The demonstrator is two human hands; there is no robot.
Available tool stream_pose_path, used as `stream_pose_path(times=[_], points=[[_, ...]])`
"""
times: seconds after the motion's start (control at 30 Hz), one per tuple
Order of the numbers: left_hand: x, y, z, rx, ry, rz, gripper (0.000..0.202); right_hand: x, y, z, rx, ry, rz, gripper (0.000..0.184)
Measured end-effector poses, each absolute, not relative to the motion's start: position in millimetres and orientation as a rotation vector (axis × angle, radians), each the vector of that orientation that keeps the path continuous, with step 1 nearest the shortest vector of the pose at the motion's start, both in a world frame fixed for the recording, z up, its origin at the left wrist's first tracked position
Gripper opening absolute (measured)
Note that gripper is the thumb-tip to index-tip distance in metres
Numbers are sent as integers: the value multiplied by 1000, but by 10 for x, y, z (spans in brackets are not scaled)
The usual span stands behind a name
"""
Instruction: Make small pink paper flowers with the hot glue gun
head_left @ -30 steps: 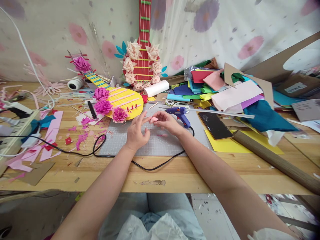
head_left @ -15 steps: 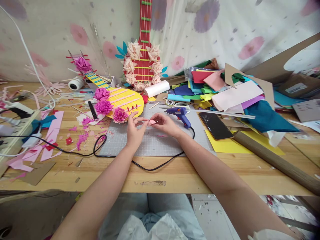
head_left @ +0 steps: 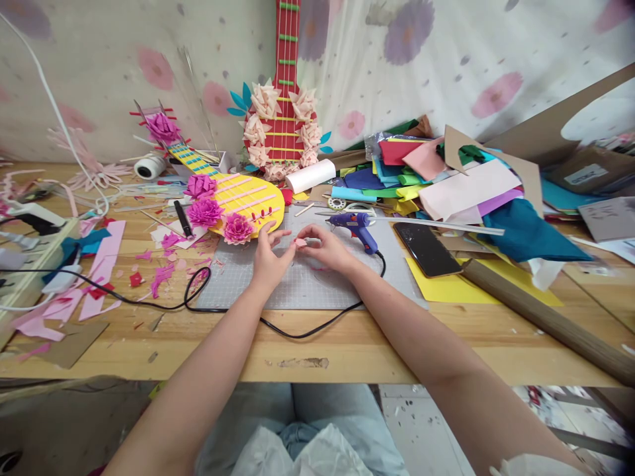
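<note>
Above the grey cutting mat (head_left: 317,291), my right hand (head_left: 325,248) pinches a small pink paper piece (head_left: 300,242) between thumb and fingertips. My left hand (head_left: 270,258) meets it from the other side, thumb tip at the piece, while its other fingers are spread apart. Just behind my left hand lies a yellow paper guitar (head_left: 253,198) with a magenta paper flower (head_left: 238,227) at its edge. To the right of my right hand rests a blue glue gun (head_left: 356,228), a long white glue stick reaching out from its back.
A red paper guitar (head_left: 282,142) with pale flowers leans at the back wall. Coloured paper sheets (head_left: 466,188) pile up at the right, beside a phone (head_left: 426,249) and a brown tube (head_left: 546,317). Pink scraps (head_left: 161,281) and a black cord (head_left: 297,336) lie about.
My left fingers have lifted and spread away from the pink paper piece, leaving the thumb near it. The piece has turned slightly in my right fingertips.
</note>
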State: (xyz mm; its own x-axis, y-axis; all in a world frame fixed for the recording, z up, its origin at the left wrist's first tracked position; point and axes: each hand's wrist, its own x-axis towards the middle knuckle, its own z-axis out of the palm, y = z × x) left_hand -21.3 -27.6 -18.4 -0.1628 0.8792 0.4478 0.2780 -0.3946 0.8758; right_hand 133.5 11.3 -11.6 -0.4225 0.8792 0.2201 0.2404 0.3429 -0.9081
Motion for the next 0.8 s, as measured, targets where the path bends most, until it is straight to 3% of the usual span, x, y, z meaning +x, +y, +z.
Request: stream_pose_path(times=[0.43,0.6,0.8], points=[[-206,-174,-207,1708,1456,1502,53,1571,145,84,-1036,-1947,990,33],[-192,-124,-216,1785,1502,1428,51,1895,73,176,-1243,-2042,872,13],[-182,-94,-260,1810,1449,1282,49,1906,-1,9,-1353,-2033,734,14]])
